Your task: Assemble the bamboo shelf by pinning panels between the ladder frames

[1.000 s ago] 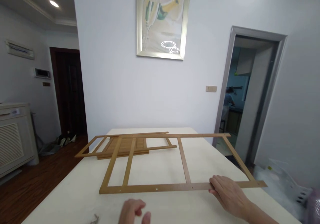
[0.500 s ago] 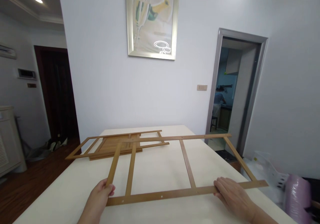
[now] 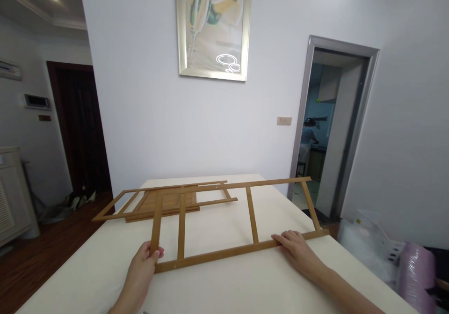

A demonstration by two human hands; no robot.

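A long wooden ladder-like frame point(image 3: 252, 220) lies flat on the white table point(image 3: 224, 281). My left hand point(image 3: 145, 257) is closed round the frame's left end rail near the front corner. My right hand point(image 3: 294, 248) rests on the front rail towards its right end, fingers curled over the wood. A second wooden frame point(image 3: 115, 206) and slatted wooden panels point(image 3: 171, 204) lie beneath the far left part of the frame.
The wall behind the table carries a framed picture point(image 3: 212, 26). An open doorway point(image 3: 324, 131) at the right shows a person far off in a kitchen. Plastic wrap and a pink roll point(image 3: 417, 262) lie on the floor at right. A dark door point(image 3: 75, 127) stands at left.
My left hand came up from the table's front edge and took the frame's left end. The frame has slid away from me and to the left, with my right hand on it.
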